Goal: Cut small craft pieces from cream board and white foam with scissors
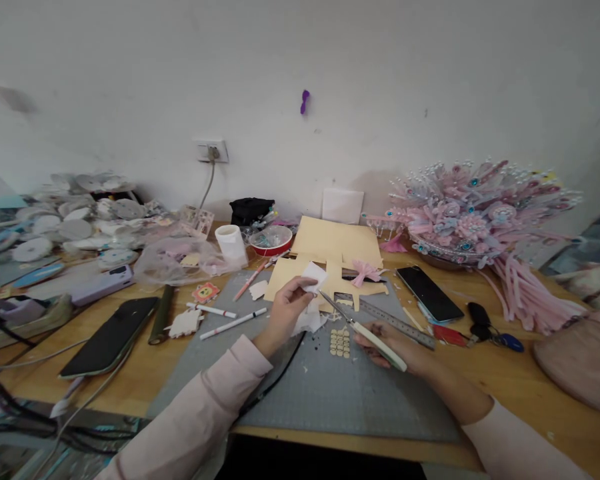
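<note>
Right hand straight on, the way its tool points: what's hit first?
Likely the white paper held by the left hand; the cream-handled tool in the right hand has its tip near it, though depth is unclear.

The wooden counter (510, 383) before me bears a grey mat (400, 407); around that, a dark phone (110, 337) lies at nine o'clock, a red bowl (270, 251) at eleven, a black key fob (479, 315) at three.

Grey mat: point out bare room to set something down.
Bare: the near part of the grey mat, between small beige pieces, right hand and near edge; also between the lower white pen and left sleeve. Crowded: the far part, with yellow card and ruler.
</note>
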`<state>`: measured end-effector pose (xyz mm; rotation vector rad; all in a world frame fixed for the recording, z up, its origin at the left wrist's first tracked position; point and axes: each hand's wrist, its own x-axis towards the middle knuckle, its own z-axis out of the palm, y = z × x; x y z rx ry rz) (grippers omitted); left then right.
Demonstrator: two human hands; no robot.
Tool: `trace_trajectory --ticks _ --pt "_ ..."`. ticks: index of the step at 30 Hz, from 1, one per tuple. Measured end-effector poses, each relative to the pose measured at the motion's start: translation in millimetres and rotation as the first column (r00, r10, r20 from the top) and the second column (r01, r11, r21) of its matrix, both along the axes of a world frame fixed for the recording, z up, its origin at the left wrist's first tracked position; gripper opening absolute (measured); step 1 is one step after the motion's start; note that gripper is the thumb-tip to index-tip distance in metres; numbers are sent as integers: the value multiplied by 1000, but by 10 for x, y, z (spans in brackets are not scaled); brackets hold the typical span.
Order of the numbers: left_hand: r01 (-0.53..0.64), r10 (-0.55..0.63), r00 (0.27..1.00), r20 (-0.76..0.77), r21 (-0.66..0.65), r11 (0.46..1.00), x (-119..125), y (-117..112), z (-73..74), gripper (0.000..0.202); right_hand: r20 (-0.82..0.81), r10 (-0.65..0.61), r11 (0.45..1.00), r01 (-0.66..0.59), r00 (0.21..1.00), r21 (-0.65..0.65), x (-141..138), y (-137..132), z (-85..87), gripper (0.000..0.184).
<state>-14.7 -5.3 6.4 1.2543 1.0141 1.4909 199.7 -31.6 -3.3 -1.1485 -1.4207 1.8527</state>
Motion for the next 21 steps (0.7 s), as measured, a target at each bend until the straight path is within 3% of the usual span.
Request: trace_trajectory --ticks 9,21 --pt "18 -19 999 31 33 999 -15 7 -27 20 8 5 1000 -5 1000 7 1 -1 -4 41" --pt "-1 1 999 -45 4 1000 -2 -1 21 19 48 53 998 -54 997 29 -1 5 10 43"
